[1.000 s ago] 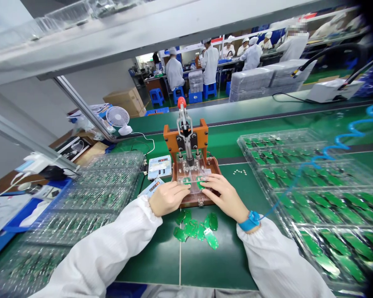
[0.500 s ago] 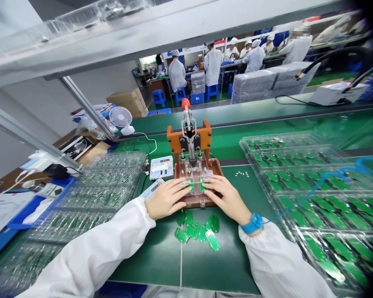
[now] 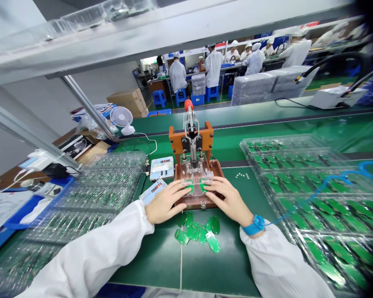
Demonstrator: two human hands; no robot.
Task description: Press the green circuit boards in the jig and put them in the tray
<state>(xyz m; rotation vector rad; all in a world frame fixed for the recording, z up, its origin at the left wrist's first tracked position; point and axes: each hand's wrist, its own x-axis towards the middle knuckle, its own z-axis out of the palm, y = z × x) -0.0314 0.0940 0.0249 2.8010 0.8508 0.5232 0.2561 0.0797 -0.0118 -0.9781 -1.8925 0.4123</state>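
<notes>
An orange test fixture with a toggle clamp (image 3: 207,136) and a red-tipped lever stands before me, lever upright. Two green circuit boards (image 3: 190,187) lie side by side on its clear plate, partly under my fingertips. My left hand (image 3: 164,203) reaches over the left board, fingers stretched out and thumb apart. Over the right board, my right hand (image 3: 231,199) lies with its fingers extended and spread. Neither hand's fingers wrap round anything. Just in front of the fixture's base is a loose pile of green circuit boards (image 3: 192,231). A blue wrist strap (image 3: 254,226) circles my right wrist.
Clear trays of green boards flank me, a left tray (image 3: 104,178) and a right tray (image 3: 275,198). Two small meters with red digits, one a white meter (image 3: 161,168), sit left of the fixture. A blue coiled cord (image 3: 326,178) crosses the right tray. Co-workers sit beyond.
The view has shifted slightly. Both hands stay over the boards on the fixture, with only slight movement of the fingers.
</notes>
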